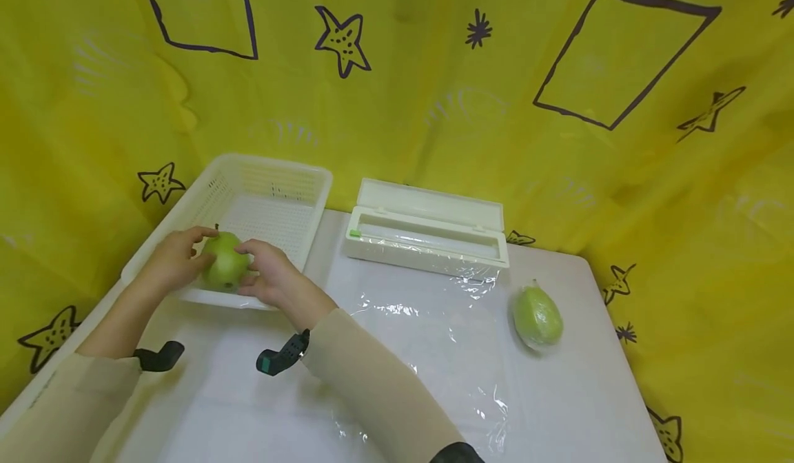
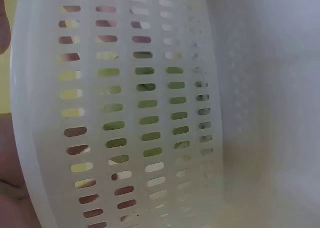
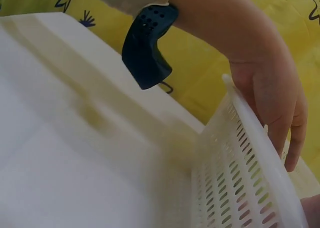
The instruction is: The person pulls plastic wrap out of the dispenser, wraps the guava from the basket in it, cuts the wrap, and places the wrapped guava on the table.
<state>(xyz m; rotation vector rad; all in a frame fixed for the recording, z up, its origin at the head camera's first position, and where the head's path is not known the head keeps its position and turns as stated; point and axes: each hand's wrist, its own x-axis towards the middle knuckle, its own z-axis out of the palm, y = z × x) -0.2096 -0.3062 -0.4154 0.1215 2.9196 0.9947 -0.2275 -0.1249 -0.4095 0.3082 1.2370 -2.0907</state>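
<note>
1. Head view: left hand [image 1: 174,261] and right hand [image 1: 273,273] grip a green pear [image 1: 226,262] from opposite sides, above the basket's [image 1: 279,179] floor, apparently for steadiness. Right of the right hand: cling-film dispenser [image 1: 428,234], then wrapped pear [image 1: 537,316].
2. Left-wrist view: basket wall screens the grip; green shows through.
3. Right-wrist view: left hand overreaches the rim; fingertips hidden.

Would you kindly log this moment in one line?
left hand, right hand: hold round green pear | inside: white perforated plastic basket | right side: film-wrapped green pear
</note>
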